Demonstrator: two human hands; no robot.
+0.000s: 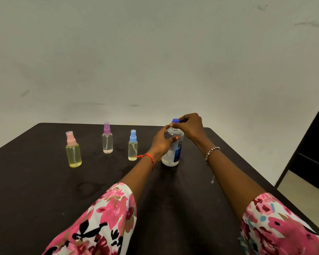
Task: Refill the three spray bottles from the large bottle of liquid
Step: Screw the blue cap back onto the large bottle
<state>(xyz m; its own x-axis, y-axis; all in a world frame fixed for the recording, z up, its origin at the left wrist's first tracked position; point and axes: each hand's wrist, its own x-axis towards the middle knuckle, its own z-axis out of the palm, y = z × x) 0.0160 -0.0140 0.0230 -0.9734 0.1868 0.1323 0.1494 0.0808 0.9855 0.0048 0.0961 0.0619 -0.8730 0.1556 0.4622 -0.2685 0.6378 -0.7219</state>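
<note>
A large clear bottle point(174, 153) with a blue and white label stands upright on the dark table point(44, 181). My left hand point(161, 142) grips its body from the left side. My right hand point(189, 126) pinches its blue cap point(175, 120) from above. To the left stand three small spray bottles, all upright with their caps on: one with a pink cap point(73, 150) and yellow liquid, one with a purple cap point(107, 138) and clear contents, one with a blue cap point(132, 146) and pale yellow liquid.
A pale wall rises behind the table's far edge. A dark door or cabinet point(313, 153) stands at the right, beyond the table's right edge, with pale floor below it. A small white speck point(212, 180) lies on the table near my right forearm.
</note>
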